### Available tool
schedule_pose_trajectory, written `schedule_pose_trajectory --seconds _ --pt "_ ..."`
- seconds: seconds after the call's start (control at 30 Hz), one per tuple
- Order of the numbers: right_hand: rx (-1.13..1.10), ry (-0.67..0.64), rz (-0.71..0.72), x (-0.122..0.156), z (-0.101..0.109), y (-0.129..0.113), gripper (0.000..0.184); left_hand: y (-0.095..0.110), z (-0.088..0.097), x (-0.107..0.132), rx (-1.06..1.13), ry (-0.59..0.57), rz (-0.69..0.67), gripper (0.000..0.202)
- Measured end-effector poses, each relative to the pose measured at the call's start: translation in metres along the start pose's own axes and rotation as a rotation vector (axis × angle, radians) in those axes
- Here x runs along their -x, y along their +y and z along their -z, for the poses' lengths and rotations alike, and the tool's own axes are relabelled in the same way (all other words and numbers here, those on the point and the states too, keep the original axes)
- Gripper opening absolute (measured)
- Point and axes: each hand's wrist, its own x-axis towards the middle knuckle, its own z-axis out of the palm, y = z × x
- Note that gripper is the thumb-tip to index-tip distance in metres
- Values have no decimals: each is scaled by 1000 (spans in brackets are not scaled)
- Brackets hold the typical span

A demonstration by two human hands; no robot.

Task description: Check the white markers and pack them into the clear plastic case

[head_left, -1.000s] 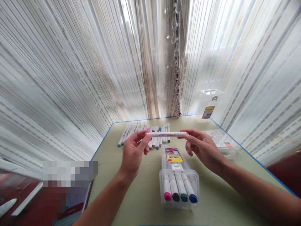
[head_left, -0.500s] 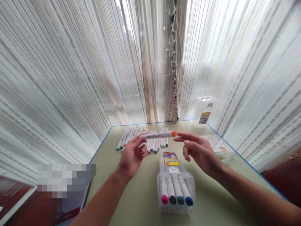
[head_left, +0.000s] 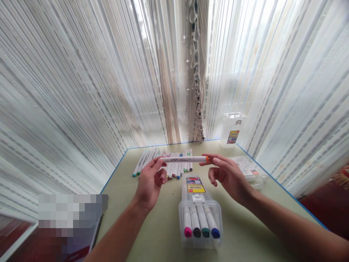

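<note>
- A slim white marker with a bright orange tip (head_left: 182, 159) is level, dark print along its barrel; the lettering is too small to read.
- It is held above the green bench (head_left: 163, 229), between both hands, beyond the clear plastic case with a yellow label (head_left: 200, 244).
- The left hand (head_left: 149, 183) pinches the marker's left end between thumb and fingers.
- The right hand (head_left: 230, 180) has its fingers at the orange end, one fingertip passing behind it and the thumb close by; whether they grip it or merely touch it, I cannot tell.
- The left fingertips cover the marker's far left end, so any colour there is hidden.
- Behind the marker, a row of white markers with coloured ends (head_left: 178, 170) is partly blocked by it and the left hand.
- Both forearms are cut off by the frame edge.
</note>
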Motion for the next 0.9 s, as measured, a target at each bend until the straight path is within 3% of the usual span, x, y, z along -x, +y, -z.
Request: schedule_pose_trajectory --seconds 0.17,0.27,0.57,0.9 --pt "64 55 -21 -1 0 2 36 -4 -2 5 -256 -16 -258 28" --pt "99 89 -37 -3 3 6 36 -4 -5 12 -351 -75 -347 26" --pt "110 110 -82 -5 6 13 37 -2 -6 22 -392 -166 -379 23" --pt "91 117 -50 -7 5 8 38 -1 -2 13 -393 -107 -386 25"
